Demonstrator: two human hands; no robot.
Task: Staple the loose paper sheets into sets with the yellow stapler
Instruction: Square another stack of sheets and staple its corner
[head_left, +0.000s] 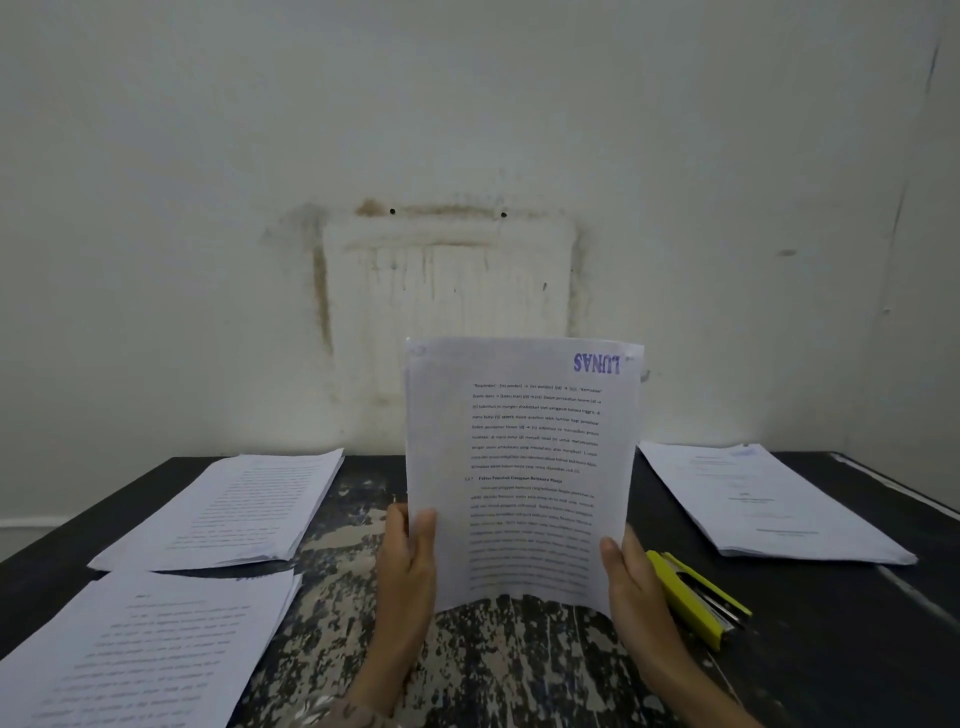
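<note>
White printed sheets (522, 467), gathered as one bundle, stand upright above the worn dark table (519, 670), held at their lower corners by both hands. Left hand (408, 566) pinches the lower left edge, thumb across the front face. Right hand (636, 577) clasps the lower right edge, thumb likewise in front. Bottom edge bows between the two grips. A purple stamp sits inverted at the top right corner, well above the right grip.

Yellow stapler (693, 597) lies flat on the table just outside the right hand, apparently touching or very near its outer edge; contact cannot be confirmed. Neither hand holds it.

Other paper: two stacks (218, 512) (140, 649) lie well outward of the left grip, one stack (774, 501) outward of and beyond the right grip.

Assessment: step in hand appears to be squaring a set before stapling. No staple can be made out in the held bundle's upper corners, though detail there is poor.

Next move calls for the left hand to carry the bundle alone while the right releases, takes the stapler, and drives it on an aligned corner. Sheet slippage on release is the main risk.
</note>
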